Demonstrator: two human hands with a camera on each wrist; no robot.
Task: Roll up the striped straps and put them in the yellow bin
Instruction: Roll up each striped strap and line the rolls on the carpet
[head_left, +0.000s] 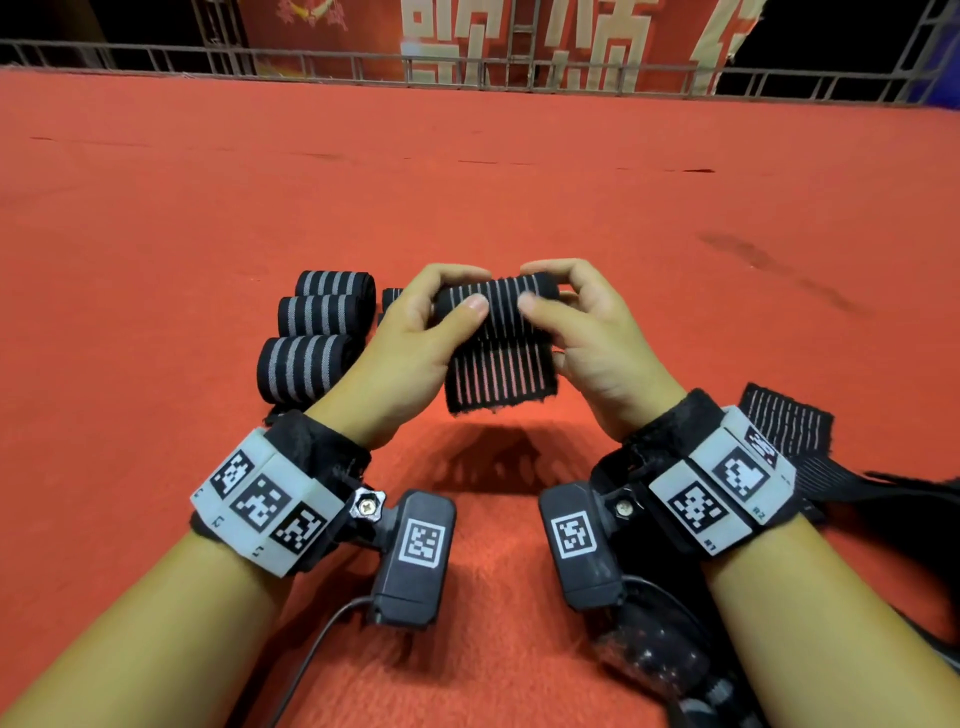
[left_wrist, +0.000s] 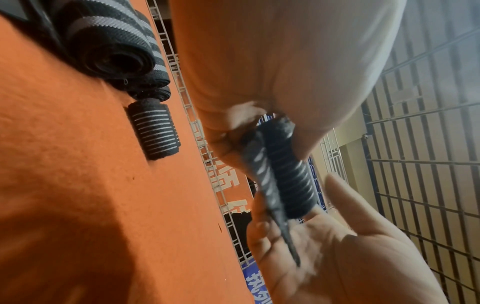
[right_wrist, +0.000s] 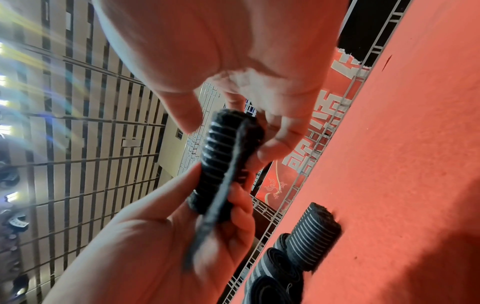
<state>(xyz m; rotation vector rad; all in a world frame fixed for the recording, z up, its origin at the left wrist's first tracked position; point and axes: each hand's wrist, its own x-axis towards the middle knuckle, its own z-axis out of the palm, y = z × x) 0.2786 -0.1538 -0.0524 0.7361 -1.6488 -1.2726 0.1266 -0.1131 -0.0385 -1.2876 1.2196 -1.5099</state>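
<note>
I am pinching the half-rolled strap with left hand and right hand; several rolled straps are waiting, no yellow bin showing.

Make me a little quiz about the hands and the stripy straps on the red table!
1. True or false: both hands hold the same strap.
2. Which part of that strap hangs loose? A) none, it is fully rolled B) the end nearest the person C) the far end
3. Fill in: the finished rolls lie on the red table beside the ____ hand.

Key:
1. True: the left hand and the right hand each pinch one end of the roll.
2. B
3. left
</note>
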